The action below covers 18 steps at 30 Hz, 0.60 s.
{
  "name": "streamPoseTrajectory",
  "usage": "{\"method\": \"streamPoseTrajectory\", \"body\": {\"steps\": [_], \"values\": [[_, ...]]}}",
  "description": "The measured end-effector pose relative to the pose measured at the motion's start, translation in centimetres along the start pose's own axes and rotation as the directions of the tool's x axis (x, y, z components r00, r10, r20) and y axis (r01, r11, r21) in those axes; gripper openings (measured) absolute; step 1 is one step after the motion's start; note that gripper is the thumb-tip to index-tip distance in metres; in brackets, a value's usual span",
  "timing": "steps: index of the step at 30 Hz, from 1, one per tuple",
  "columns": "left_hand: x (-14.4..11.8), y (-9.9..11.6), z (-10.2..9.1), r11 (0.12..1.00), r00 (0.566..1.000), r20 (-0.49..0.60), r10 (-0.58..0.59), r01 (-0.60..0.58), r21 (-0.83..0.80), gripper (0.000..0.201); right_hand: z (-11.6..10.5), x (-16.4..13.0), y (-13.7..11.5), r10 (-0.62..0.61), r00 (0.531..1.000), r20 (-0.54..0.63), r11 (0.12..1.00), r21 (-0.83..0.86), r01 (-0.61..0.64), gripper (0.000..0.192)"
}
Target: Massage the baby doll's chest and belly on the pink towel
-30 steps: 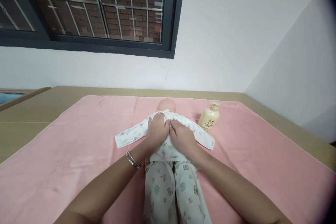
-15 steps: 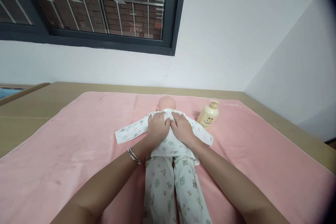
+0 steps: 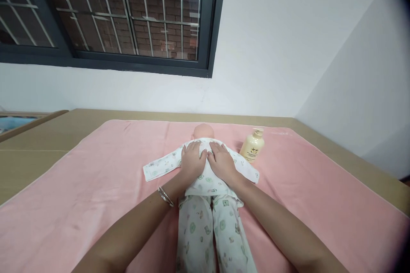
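A doll (image 3: 205,179) lies on a towel (image 3: 96,187), with a bottle (image 3: 252,146) just right of its shoulder.

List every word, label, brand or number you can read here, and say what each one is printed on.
No text can be read.
Cream pump bottle: a dark emblem with lines of print beneath it, too small and blurred to read.
Doll's white clothing: only small green and brown pictures, no letters.
Pink blanket, wall and window: no writing in view.

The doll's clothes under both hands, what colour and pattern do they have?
The doll's clothes are white with small green and brown animal prints, seen in the head view.
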<state>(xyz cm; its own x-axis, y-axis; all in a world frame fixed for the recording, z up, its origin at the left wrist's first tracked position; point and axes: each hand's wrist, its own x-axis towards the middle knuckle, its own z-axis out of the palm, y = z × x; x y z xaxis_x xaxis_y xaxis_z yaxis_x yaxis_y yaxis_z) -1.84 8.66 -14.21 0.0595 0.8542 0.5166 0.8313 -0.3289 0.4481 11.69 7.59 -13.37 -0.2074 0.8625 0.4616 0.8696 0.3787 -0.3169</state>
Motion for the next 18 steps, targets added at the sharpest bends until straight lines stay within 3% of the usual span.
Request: {"method": "streamPoseTrajectory", "body": {"steps": [3,8,14,18], "values": [[-0.4,-0.3,0.0,0.997,0.998,-0.060,0.005,-0.010,-0.078,0.036,-0.8,-0.1,-0.1,-0.035,0.999,-0.018,0.998,0.046,0.036,0.046],[-0.9,-0.2,-0.4,0.992,0.992,-0.129,0.018,-0.035,-0.125,0.037,-2.1,-0.7,-1.0,-0.080,0.984,-0.157,0.988,0.117,0.099,0.051],[-1.2,-0.2,-0.4,0.988,0.990,-0.141,0.000,-0.022,-0.152,0.039,-1.1,-1.3,-1.7,-0.148,0.987,0.066,0.983,0.116,0.140,0.046],[-1.4,-0.5,-0.1,0.983,0.986,-0.169,0.009,-0.040,-0.181,0.042,-1.2,-1.4,-1.6,-0.133,0.990,-0.046,0.987,0.090,0.137,0.046]]}}
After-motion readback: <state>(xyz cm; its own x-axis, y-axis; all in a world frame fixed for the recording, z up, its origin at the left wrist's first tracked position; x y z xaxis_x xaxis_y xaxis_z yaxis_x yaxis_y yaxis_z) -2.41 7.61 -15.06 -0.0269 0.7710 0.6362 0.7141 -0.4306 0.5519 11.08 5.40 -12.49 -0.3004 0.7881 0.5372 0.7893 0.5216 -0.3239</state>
